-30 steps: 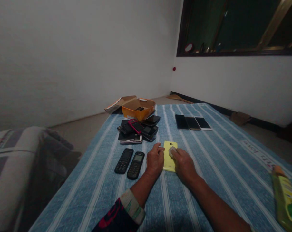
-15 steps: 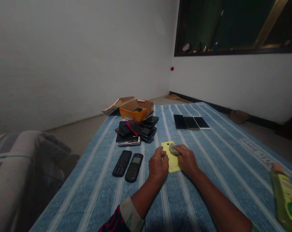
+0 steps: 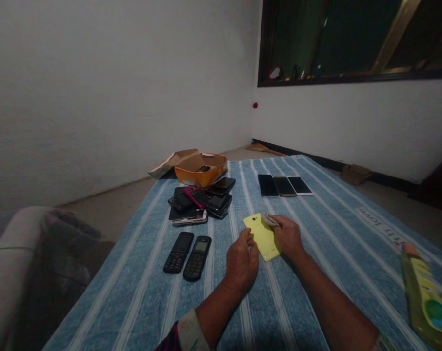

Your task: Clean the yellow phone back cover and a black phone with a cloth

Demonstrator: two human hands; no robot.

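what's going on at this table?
A person has a yellow phone face down on the striped cloth. The left hand is at its left edge; the right hand holds a pale wad at its upper right edge. Two keypad phones lie to the left, three phones in a row farther back, and a phone pile in front of an open orange box.

right fingers gripping pale wad against yellow phone | left fingers at its left edge
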